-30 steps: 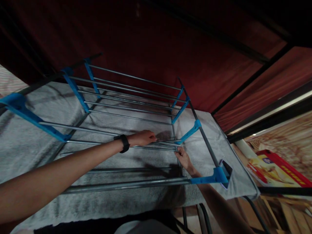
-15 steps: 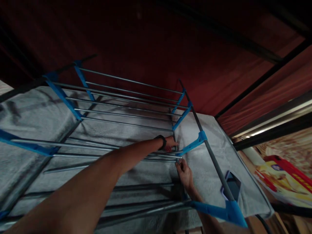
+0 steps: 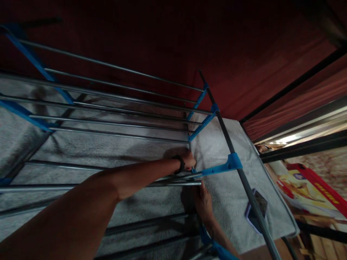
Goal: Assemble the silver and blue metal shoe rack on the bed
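A rack of grey metal tubes with blue plastic brackets lies across a pale cloth. My left hand [image 3: 189, 160], a black band on its wrist, reaches in over the tubes. Its fingers are curled round the dark pole [image 3: 190, 146] at the rack's lower right side, just above a blue bracket [image 3: 219, 169]. Below that bracket my right hand [image 3: 204, 204] is closed at the same pole, its fingertips partly hidden behind the end of a metal tube [image 3: 173, 184]. That tube's right end sticks out free of the bracket, by my right thumb.
A phone [image 3: 256, 211] lies on the pale cloth [image 3: 279, 202], under the rack's right-hand pole [image 3: 251, 193]. Further right is a red and yellow package [image 3: 311, 187]. A dark red curtain [image 3: 135, 43] hangs behind, and dark frame bars [image 3: 298, 85] cross at the right.
The view has shifted closer to the rack. My left hand's fingers have curled in at the pole, and my right hand has come up against the loose tube end.
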A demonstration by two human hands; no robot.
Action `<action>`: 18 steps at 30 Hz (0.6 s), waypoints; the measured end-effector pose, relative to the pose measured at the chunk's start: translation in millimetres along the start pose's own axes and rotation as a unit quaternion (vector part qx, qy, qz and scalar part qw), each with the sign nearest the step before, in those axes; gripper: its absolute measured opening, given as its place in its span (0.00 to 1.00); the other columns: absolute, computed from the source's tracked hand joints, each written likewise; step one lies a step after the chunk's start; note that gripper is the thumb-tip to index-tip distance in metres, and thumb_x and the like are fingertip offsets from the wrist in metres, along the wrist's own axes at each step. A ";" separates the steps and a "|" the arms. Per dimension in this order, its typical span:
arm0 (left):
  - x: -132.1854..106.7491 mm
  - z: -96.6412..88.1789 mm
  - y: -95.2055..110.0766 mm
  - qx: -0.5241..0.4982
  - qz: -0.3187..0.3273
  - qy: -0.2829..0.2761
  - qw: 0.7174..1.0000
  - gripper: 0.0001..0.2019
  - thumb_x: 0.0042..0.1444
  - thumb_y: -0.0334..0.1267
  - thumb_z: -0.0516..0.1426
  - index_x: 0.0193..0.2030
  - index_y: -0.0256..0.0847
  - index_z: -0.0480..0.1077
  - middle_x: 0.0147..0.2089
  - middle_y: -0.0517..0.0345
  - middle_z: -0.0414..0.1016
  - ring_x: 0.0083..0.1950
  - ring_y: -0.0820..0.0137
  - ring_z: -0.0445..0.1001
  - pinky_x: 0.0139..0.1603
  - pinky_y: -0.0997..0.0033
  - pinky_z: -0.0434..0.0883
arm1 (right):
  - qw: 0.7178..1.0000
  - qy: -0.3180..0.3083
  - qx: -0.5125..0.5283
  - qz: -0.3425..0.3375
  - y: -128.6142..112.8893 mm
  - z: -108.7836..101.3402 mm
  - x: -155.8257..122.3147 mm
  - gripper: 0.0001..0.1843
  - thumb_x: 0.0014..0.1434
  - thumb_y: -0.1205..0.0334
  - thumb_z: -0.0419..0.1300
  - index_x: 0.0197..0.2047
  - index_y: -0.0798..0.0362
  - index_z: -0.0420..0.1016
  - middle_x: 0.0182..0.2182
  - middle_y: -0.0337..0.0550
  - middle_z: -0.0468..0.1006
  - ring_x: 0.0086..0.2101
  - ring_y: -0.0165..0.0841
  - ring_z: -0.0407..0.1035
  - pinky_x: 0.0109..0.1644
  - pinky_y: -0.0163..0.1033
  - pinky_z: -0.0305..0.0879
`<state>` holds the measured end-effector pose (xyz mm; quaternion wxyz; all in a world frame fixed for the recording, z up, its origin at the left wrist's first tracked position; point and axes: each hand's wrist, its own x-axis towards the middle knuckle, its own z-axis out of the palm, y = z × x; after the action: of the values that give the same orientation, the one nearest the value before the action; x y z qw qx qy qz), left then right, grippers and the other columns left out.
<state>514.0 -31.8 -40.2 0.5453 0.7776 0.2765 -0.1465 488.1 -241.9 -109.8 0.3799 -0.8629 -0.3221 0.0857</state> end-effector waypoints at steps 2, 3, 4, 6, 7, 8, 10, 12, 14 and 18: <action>0.2 2.6 -1.2 0.015 -0.005 -0.001 1.000 0.15 0.50 0.29 0.57 0.14 0.38 0.65 0.11 0.56 0.60 0.22 0.67 0.68 0.30 0.70 0.66 | 1.000 -0.003 0.010 0.011 -3.0 -0.7 0.5 0.14 0.68 0.51 0.48 0.44 0.50 0.69 0.28 0.41 0.74 0.27 0.35 0.67 0.31 0.39 0.58; 0.3 3.5 -2.1 0.024 -0.005 -0.004 1.000 0.15 0.51 0.30 0.56 0.15 0.38 0.66 0.12 0.56 0.60 0.22 0.67 0.68 0.29 0.70 0.66 | 1.000 -0.006 0.018 0.013 -4.1 -1.0 0.7 0.13 0.68 0.52 0.48 0.43 0.50 0.69 0.28 0.40 0.74 0.27 0.35 0.67 0.32 0.39 0.58; 0.5 4.1 -2.9 0.029 -0.006 -0.005 1.000 0.14 0.52 0.31 0.56 0.16 0.37 0.67 0.12 0.56 0.61 0.22 0.67 0.69 0.29 0.70 0.66 | 1.000 -0.008 0.025 0.011 -4.7 -1.3 1.0 0.13 0.68 0.53 0.48 0.43 0.50 0.69 0.28 0.40 0.74 0.27 0.35 0.67 0.32 0.39 0.59; 1.2 4.9 -4.3 0.037 -0.007 -0.008 0.999 0.14 0.54 0.33 0.55 0.18 0.36 0.68 0.14 0.55 0.63 0.23 0.67 0.69 0.29 0.70 0.67 | 0.999 -0.011 0.033 0.002 -4.6 -1.6 1.5 0.12 0.68 0.53 0.49 0.42 0.50 0.68 0.28 0.40 0.74 0.27 0.35 0.66 0.32 0.39 0.59; 1.5 5.1 -4.5 0.041 -0.007 -0.009 0.999 0.14 0.55 0.33 0.55 0.19 0.36 0.69 0.14 0.54 0.64 0.23 0.67 0.70 0.29 0.70 0.67 | 0.999 -0.010 0.034 -0.001 -4.1 -1.5 1.8 0.12 0.68 0.53 0.49 0.42 0.50 0.69 0.27 0.39 0.74 0.26 0.34 0.66 0.31 0.39 0.59; 1.7 5.2 -4.4 0.045 -0.008 -0.009 0.999 0.14 0.56 0.34 0.55 0.19 0.35 0.69 0.15 0.53 0.65 0.23 0.67 0.70 0.29 0.70 0.68 | 0.999 -0.009 0.035 -0.003 -3.3 -1.2 2.1 0.13 0.68 0.52 0.49 0.42 0.50 0.69 0.27 0.39 0.74 0.26 0.34 0.65 0.31 0.39 0.59; 1.4 4.8 -2.9 0.052 -0.009 -0.010 0.999 0.14 0.56 0.34 0.55 0.20 0.35 0.70 0.16 0.52 0.67 0.23 0.67 0.70 0.29 0.70 0.68 | 0.999 -0.006 0.035 -0.005 -1.5 0.4 2.7 0.15 0.68 0.51 0.48 0.44 0.51 0.69 0.28 0.40 0.74 0.26 0.34 0.66 0.31 0.39 0.60; -0.8 3.2 -0.9 0.058 -0.009 -0.009 0.998 0.14 0.56 0.34 0.55 0.20 0.34 0.70 0.16 0.52 0.68 0.23 0.67 0.70 0.29 0.70 0.68 | 0.999 -0.004 0.031 -0.012 -0.1 2.1 3.8 0.18 0.68 0.48 0.48 0.48 0.52 0.69 0.30 0.42 0.76 0.28 0.35 0.68 0.33 0.40 0.63; -5.6 -0.1 0.8 0.063 -0.006 -0.006 0.998 0.14 0.56 0.36 0.55 0.21 0.34 0.70 0.16 0.52 0.67 0.23 0.67 0.71 0.29 0.70 0.68 | 0.999 -0.015 0.033 -0.022 0.0 0.7 5.6 0.22 0.67 0.46 0.48 0.53 0.53 0.68 0.33 0.44 0.77 0.31 0.37 0.70 0.36 0.41 0.66; -25.2 -13.7 9.0 0.052 0.018 0.008 0.998 0.15 0.59 0.39 0.55 0.23 0.35 0.70 0.19 0.53 0.70 0.25 0.66 0.73 0.31 0.71 0.69 | 0.995 -0.074 0.065 -0.020 -10.9 -30.6 13.6 0.23 0.65 0.44 0.51 0.49 0.53 0.72 0.39 0.49 0.78 0.40 0.41 0.73 0.45 0.46 0.70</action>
<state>498.0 -28.1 -15.0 0.5042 0.8111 0.2588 -0.1447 505.4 -246.4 -79.4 0.4121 -0.8208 -0.3605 0.1627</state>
